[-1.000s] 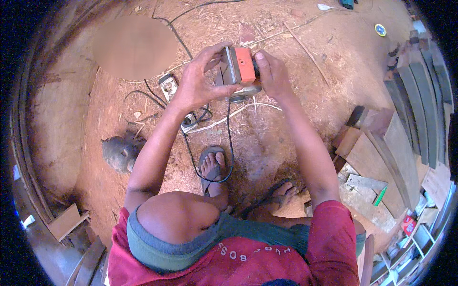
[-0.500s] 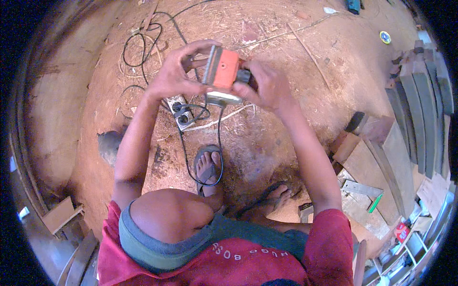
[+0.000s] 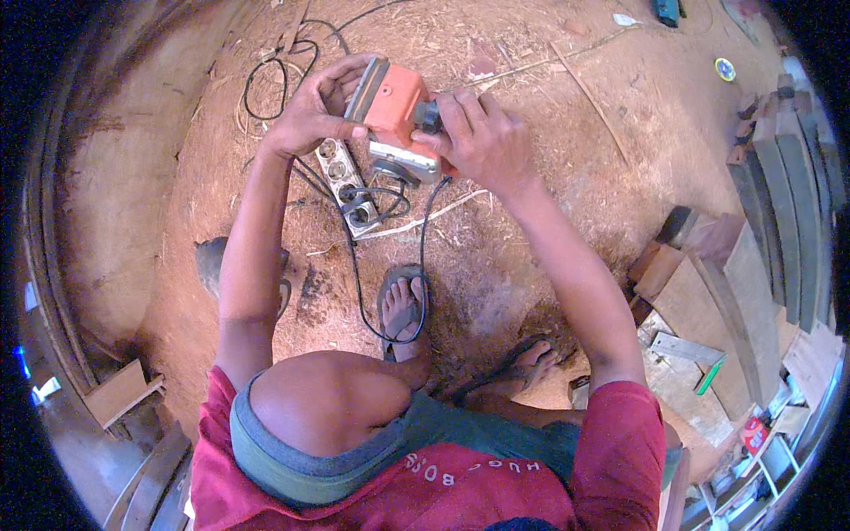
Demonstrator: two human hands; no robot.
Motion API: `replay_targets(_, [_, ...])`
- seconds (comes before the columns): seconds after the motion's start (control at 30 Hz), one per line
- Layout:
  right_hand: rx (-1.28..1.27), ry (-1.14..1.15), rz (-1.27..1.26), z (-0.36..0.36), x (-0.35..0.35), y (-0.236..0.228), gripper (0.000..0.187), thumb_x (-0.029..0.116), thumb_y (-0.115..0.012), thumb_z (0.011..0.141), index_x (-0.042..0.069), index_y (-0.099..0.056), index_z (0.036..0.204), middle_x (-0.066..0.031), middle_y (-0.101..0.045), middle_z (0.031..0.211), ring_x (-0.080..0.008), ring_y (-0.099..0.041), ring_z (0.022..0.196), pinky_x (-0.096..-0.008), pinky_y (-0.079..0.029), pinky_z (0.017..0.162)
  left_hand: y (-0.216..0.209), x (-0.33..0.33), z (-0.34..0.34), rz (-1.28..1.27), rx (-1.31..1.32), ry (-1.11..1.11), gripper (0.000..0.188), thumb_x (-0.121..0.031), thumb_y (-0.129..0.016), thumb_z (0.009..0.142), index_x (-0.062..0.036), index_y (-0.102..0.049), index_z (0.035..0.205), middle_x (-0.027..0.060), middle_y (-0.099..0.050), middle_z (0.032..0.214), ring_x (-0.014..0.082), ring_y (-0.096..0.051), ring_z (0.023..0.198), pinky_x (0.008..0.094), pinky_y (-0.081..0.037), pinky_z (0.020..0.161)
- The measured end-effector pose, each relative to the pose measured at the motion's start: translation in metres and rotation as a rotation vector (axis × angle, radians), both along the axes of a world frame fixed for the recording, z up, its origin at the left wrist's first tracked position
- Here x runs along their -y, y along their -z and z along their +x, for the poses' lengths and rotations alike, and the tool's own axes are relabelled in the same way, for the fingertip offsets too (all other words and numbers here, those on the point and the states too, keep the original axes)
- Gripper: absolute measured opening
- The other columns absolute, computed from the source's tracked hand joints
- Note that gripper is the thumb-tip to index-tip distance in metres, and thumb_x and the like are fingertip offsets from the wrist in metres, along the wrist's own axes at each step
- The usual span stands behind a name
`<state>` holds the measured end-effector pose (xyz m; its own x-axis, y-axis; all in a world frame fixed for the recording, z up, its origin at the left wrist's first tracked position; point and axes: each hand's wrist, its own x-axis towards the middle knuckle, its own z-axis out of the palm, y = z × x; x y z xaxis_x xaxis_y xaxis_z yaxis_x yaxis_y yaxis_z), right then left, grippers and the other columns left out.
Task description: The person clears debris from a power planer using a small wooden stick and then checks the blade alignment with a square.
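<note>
Both hands hold up an orange electric planer (image 3: pixel 395 100) above the floor, tipped so that its flat grey base faces left. My left hand (image 3: pixel 310 113) grips it at the base, thumb at the lower edge and fingers behind the upper edge. Over on the other side, my right hand (image 3: pixel 485 137) has its fingers around the black knob (image 3: pixel 427 116). A silver side housing (image 3: pixel 405 162) shows at the planer's lower part. From there a black cord (image 3: pixel 425 234) loops down past my foot. Beneath the tool lies a white power strip (image 3: pixel 336 168) with plugs in it.
Black cable coils (image 3: pixel 266 87) lie at the far left on the shaving-strewn floor. Curved wooden pieces (image 3: pixel 788 195) are stacked on the right, near boards (image 3: pixel 699 310) carrying a try square (image 3: pixel 686 348) with a green handle. A tape roll (image 3: pixel 725 70) lies far right.
The planer has moved slightly left and away from me in both hands, and has turned so more of its silver side shows. The view has shifted a little.
</note>
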<state>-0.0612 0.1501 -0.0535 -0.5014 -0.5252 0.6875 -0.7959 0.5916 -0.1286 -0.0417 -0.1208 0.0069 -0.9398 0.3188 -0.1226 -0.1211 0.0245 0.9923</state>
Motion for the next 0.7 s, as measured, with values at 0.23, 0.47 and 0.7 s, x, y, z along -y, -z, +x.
replay_targets(0.23, [0.092,-0.099,0.016,-0.027,0.006,-0.008,0.051,0.055,-0.065,0.088,0.007,-0.060,0.104,-0.0098,-0.067,0.095,-0.0270,-0.070,0.074,-0.0373,-0.058,0.059,0.006,0.006,-0.008,0.010,-0.046,-0.057,0.098,0.004,-0.085,0.061,-0.0012,-0.039,0.148,0.0117,-0.050,0.145,0.0238,-0.047,0.136,0.0390,-0.035,0.117])
replay_targets(0.47, [0.371,-0.202,-0.127,-0.033,0.012,-0.006,0.046,0.049,-0.065,0.092,0.004,-0.059,0.094,-0.0161,-0.066,0.081,-0.0358,-0.068,0.068,-0.0427,-0.056,0.058,0.006,0.002,-0.004,0.027,-0.073,-0.055,0.095,0.005,-0.085,0.063,-0.0013,-0.040,0.147,0.0118,-0.050,0.145,0.0238,-0.047,0.137,0.0403,-0.038,0.116])
replay_targets(0.7, [1.186,0.011,-0.265,0.008,0.007,-0.027,0.050,0.048,-0.050,0.100,0.001,-0.066,0.105,-0.0233,-0.070,0.090,-0.0449,-0.067,0.085,-0.0509,-0.052,0.079,0.004,-0.014,-0.002,0.022,-0.088,0.030,0.093,0.001,-0.087,0.065,-0.0009,-0.042,0.146,0.0121,-0.053,0.140,0.0238,-0.051,0.132,0.0415,-0.044,0.112])
